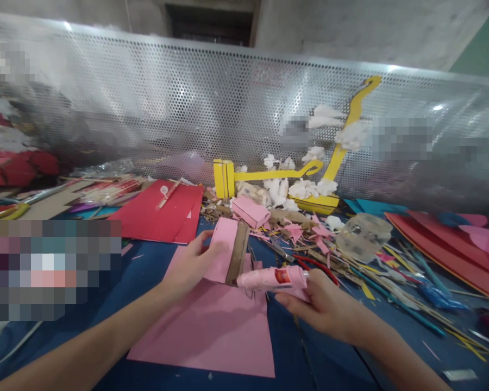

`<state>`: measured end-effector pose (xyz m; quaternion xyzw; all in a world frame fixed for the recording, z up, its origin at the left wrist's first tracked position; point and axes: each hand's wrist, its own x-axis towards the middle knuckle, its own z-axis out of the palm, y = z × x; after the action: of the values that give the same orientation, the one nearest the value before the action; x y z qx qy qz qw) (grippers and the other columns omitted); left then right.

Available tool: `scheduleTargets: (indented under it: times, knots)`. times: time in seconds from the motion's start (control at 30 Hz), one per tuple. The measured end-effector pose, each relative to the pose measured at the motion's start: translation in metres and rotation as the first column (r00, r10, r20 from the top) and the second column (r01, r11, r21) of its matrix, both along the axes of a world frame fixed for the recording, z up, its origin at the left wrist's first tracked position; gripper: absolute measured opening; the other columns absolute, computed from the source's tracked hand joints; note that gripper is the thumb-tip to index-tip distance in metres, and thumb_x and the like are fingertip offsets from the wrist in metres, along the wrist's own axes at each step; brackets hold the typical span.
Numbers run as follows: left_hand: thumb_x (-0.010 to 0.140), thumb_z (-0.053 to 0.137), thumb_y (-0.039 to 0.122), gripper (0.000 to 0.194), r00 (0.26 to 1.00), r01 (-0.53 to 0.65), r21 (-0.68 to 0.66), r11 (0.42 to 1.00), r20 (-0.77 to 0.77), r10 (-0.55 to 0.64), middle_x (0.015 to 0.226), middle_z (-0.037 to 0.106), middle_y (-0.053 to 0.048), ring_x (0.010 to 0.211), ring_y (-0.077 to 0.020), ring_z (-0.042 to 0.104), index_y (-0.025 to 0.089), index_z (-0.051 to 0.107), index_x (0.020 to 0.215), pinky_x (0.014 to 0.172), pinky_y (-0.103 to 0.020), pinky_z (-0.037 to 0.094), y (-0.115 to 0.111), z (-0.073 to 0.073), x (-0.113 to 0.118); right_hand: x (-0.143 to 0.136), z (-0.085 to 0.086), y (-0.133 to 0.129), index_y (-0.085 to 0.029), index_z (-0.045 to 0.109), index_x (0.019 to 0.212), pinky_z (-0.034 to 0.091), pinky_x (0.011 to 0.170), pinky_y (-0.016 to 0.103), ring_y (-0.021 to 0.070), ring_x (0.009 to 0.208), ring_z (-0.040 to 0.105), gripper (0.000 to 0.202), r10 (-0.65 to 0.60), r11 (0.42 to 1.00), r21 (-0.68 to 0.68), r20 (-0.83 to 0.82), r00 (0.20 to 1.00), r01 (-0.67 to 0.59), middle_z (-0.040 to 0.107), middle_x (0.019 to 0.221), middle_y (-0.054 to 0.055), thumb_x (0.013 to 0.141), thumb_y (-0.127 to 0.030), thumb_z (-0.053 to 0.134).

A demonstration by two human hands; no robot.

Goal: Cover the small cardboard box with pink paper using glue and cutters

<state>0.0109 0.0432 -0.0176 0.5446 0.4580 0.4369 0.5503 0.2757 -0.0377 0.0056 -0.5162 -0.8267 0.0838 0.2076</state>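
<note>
My left hand (199, 260) is closed around a small box (221, 250), covered in pink paper with one bare brown cardboard side facing right. In my right hand (320, 304) I grip a pink hot glue gun (271, 278), its nozzle pointing left. The nozzle tip is at the lower end of the cardboard side; whether it touches cannot be made out. Beneath both hands lies a large sheet of pink paper (212, 336). Just beyond the held box rests another pink box (250, 212).
Red-handled scissors (283, 251) lie among pink and cardboard scraps. Yellow pieces (224, 179) with white flowers stand by a perforated metal panel (155, 108). Red sheets (158, 212) are at left, a clear tape roll (363, 239) and thin sticks (407, 298) at right.
</note>
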Motion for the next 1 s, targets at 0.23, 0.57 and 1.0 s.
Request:
scheduleTargets:
  times: [0.23, 0.57, 1.0]
  knots:
    - [0.093, 0.064, 0.042, 0.041, 1.000, 0.011, -0.008, 1.000, -0.004, -0.011, 0.127, 0.076, -0.009, 0.107, -0.0261, 0.074, 0.022, 0.063, 0.129, 0.083, -0.033, 0.059, 0.000, 0.002, 0.000, 0.000, 0.004, 0.000, -0.020, 0.058, 0.067, 0.030, 0.046, 0.027, 0.0116, 0.051, 0.041, 0.055, 0.040, 0.999, 0.021, -0.027, 0.999, -0.040, 0.050, 0.061, -0.001, 0.103, -0.060, 0.043]
    - [0.092, 0.065, 0.043, 0.044, 1.000, -0.010, -0.047, 0.999, -0.008, 0.010, 0.115, 0.079, -0.009, 0.095, -0.0259, 0.076, 0.021, 0.062, 0.130, 0.074, -0.033, 0.058, 0.001, 0.001, 0.000, 0.012, 0.001, 0.000, -0.022, 0.056, 0.066, 0.031, 0.045, 0.027, 0.0125, 0.050, 0.043, 0.056, -0.013, 0.992, 0.126, 0.033, 0.999, 0.008, 0.048, 0.061, -0.001, 0.101, -0.064, 0.045]
    - [0.091, 0.066, 0.046, 0.046, 1.000, 0.023, -0.027, 0.999, -0.008, -0.023, 0.122, 0.076, -0.011, 0.101, -0.0277, 0.075, 0.019, 0.061, 0.128, 0.079, -0.035, 0.058, 0.001, 0.003, 0.001, 0.010, 0.005, 0.005, -0.020, 0.058, 0.063, 0.031, 0.047, 0.027, 0.0131, 0.052, 0.044, 0.054, -0.052, 0.998, 0.028, 0.037, 0.998, 0.051, 0.050, 0.058, 0.000, 0.099, -0.060, 0.049]
